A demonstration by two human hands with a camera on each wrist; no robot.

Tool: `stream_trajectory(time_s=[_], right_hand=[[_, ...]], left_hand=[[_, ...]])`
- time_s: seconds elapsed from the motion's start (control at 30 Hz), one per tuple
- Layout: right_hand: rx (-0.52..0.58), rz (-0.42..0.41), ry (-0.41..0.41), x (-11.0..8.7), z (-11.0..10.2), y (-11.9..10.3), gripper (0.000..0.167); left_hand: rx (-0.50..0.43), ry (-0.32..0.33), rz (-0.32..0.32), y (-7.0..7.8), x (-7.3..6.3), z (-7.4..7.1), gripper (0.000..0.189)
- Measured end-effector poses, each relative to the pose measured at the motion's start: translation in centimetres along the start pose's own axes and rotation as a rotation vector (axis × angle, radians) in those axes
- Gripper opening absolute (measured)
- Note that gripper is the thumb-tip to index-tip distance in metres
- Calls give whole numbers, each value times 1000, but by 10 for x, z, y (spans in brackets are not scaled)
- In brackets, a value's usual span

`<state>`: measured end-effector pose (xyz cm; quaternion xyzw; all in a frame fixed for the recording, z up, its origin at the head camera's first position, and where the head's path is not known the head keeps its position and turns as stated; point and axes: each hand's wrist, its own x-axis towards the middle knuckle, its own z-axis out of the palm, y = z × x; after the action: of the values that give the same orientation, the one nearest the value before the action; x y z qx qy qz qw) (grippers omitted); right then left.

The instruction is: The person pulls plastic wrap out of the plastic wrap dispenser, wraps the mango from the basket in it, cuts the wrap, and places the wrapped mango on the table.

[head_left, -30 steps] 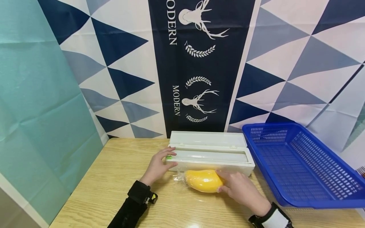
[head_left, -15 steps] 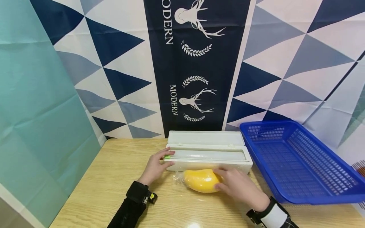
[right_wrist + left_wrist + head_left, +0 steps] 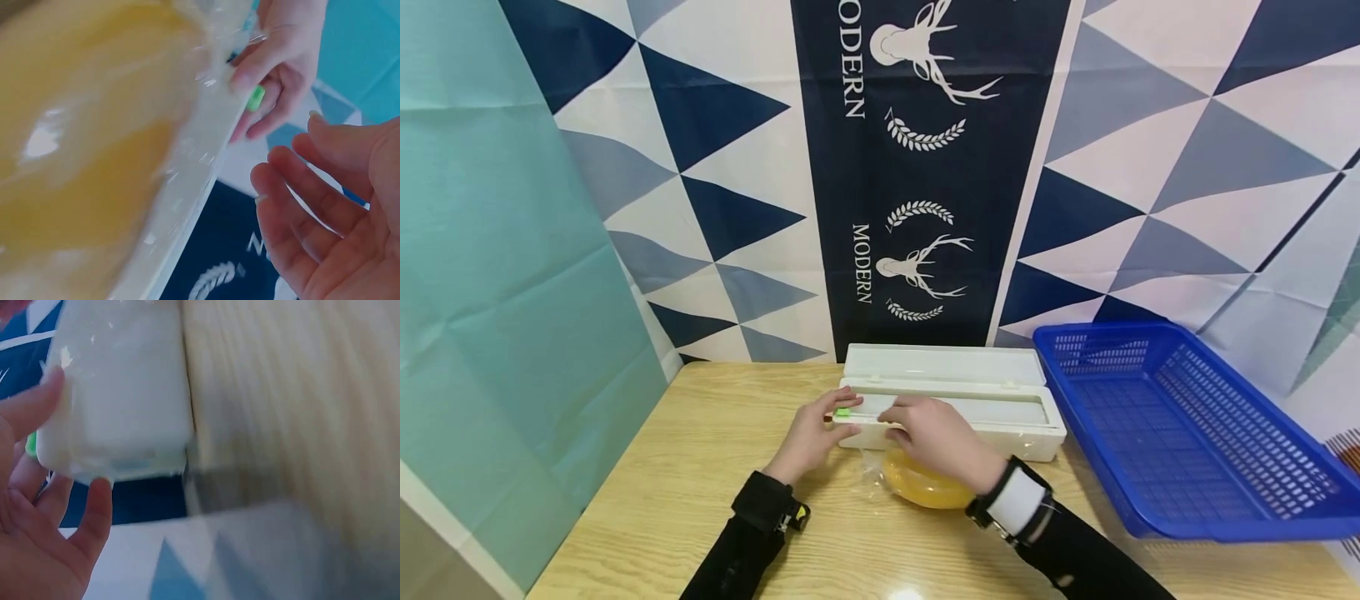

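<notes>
From the head view, we see the white box (image 3: 973, 389) on the counter (image 3: 700, 467) with its lid (image 3: 943, 364) tipped back, which leaves the inside in reach. Our left hand (image 3: 808, 433) grips the left end, thumb on the front and fingers near the green tab (image 3: 842, 412), probably to steady the box. The yellow fruit (image 3: 921, 487) lies just in front, perhaps so that the film (image 3: 871, 475) need not stretch far; the blue basket (image 3: 1165, 433) stands beside the box at our right. Our right hand (image 3: 938, 437) is over the box's front edge and hides part of the fruit; what its fingers are doing is unclear from here. The left wrist view adds what the head view leaves out: the box's end face, with fingertips reaching round it. The right wrist view settles the other hand: its fingers are loosely bent, with nothing between them. It also shows shiny, creased film over the fruit, though whether that joins the box we cannot tell.
</notes>
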<state>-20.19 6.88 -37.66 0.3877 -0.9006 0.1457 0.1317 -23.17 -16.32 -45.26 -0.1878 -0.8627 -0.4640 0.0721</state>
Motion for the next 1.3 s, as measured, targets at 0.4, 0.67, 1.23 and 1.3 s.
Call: stream_trajectory(time_s=[0.4, 0.67, 1.23, 1.3], right_hand=[[-15, -125, -118, 65, 24, -20, 14], [-67, -95, -102, 82, 32, -23, 13], [-99, 200, -62, 90, 46, -30, 16], [-113, 227, -56, 91, 46, -33, 12]], left_hand=[[29, -10, -38, 5, 2, -7, 54], [72, 11, -41, 7, 1, -7, 56], [21, 41, -51, 4, 1, -4, 42], [16, 45, -49, 4, 1, -4, 45]])
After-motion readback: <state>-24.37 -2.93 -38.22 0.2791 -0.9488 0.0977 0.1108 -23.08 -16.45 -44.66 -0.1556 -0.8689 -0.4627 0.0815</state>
